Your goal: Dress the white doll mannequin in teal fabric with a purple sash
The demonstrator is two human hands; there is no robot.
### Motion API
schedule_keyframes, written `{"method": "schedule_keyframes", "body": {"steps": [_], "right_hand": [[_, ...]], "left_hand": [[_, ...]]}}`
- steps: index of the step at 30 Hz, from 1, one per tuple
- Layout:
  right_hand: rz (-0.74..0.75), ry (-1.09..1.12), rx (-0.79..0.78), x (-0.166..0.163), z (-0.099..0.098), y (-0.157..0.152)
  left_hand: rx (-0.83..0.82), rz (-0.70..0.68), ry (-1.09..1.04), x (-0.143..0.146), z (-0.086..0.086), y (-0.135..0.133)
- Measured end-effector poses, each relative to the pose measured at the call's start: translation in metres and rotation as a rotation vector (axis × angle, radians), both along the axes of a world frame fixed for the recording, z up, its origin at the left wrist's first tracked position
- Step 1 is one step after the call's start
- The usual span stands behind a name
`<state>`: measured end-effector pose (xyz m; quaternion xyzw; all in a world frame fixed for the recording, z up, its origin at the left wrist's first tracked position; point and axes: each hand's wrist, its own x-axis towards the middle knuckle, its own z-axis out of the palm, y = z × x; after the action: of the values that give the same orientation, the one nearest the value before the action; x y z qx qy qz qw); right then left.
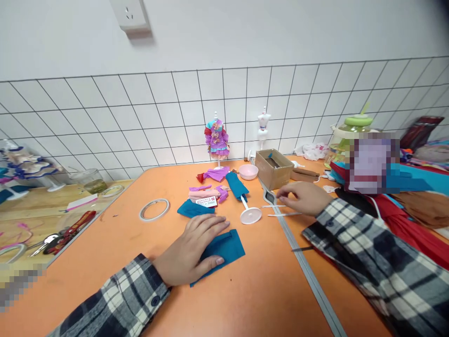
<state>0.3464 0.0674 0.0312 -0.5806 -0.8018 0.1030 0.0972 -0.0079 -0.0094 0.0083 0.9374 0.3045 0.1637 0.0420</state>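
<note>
While the left hand (191, 248) lies flat and open on a teal fabric piece (224, 248) at the near middle of the orange worktop (105, 262), the right hand (303, 196) hovers with loosely curled fingers, holding nothing, over thin white sticks (280, 210) just beside a cardboard box (274, 168).

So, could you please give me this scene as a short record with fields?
left hand: flat on teal fabric piece
right hand: fingertips at thin white sticks, holding nothing visible
surface: orange table
nearby: tape ring, cardboard box, pink bowl, dressed mannequin
</note>
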Motion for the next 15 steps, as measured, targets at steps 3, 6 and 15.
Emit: {"method": "schedule_keyframes", "body": {"steps": [3,6,15], "right_hand": [[-0.030,-0.031,-0.231,0.031,-0.006,0.018],[-0.031,-0.028,-0.290,0.038,-0.015,0.021],[0.022,0.007,-0.241,0.031,-0.011,0.014]], "left_hand": [[-0.032,-0.135,0.029,0.019,-0.001,-0.003],[-0.062,-0.173,0.090,0.039,0.000,-0.003],[0.122,-0.056,-0.191,0.018,0.007,0.006]]}}
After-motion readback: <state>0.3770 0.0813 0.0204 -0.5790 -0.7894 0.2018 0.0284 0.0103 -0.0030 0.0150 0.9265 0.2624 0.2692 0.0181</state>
